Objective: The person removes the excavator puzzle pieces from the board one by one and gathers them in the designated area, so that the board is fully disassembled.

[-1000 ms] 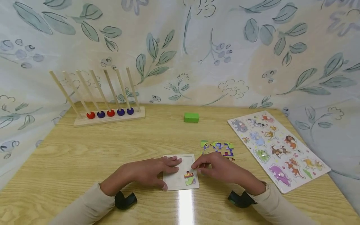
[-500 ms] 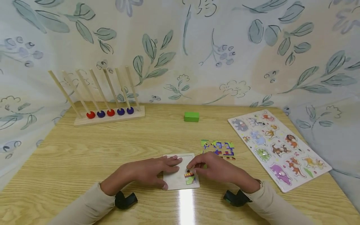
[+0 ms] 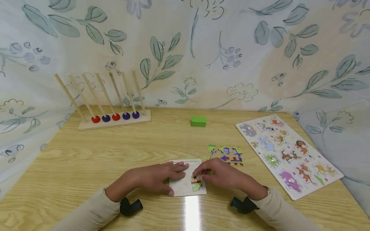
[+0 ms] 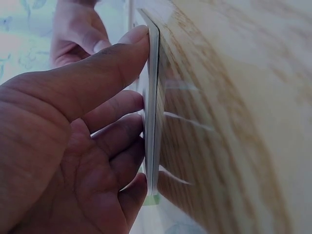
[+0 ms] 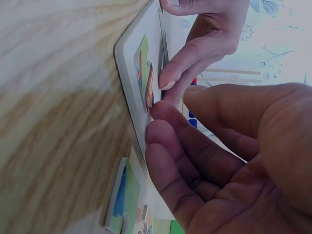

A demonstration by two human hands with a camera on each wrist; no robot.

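A small white puzzle tray (image 3: pixel 180 191) lies on the table between my hands. My left hand (image 3: pixel 156 177) rests on its left part with fingers spread, the thumb at the near-left edge (image 4: pixel 154 73). Joined puzzle pieces (image 3: pixel 197 186), green with a red and yellow band, sit at the tray's right side. My right hand (image 3: pixel 225 175) is over that side, its bent fingertips touching the tray beside the pieces. In the right wrist view the thumb (image 5: pixel 219 105) stands apart from the fingers, and nothing shows between them.
Several loose puzzle pieces (image 3: pixel 226 150) lie beyond my right hand, partly hidden by it. An animal peg puzzle (image 3: pixel 289 166) is at the right. A green block (image 3: pixel 198 121) and a wooden peg stand (image 3: pixel 115 123) with red and blue beads stand at the back.
My right hand has moved a little left and over the tray, its fingertips coming down by the joined pieces. The left hand keeps its place on the tray. The head view has shifted slightly.
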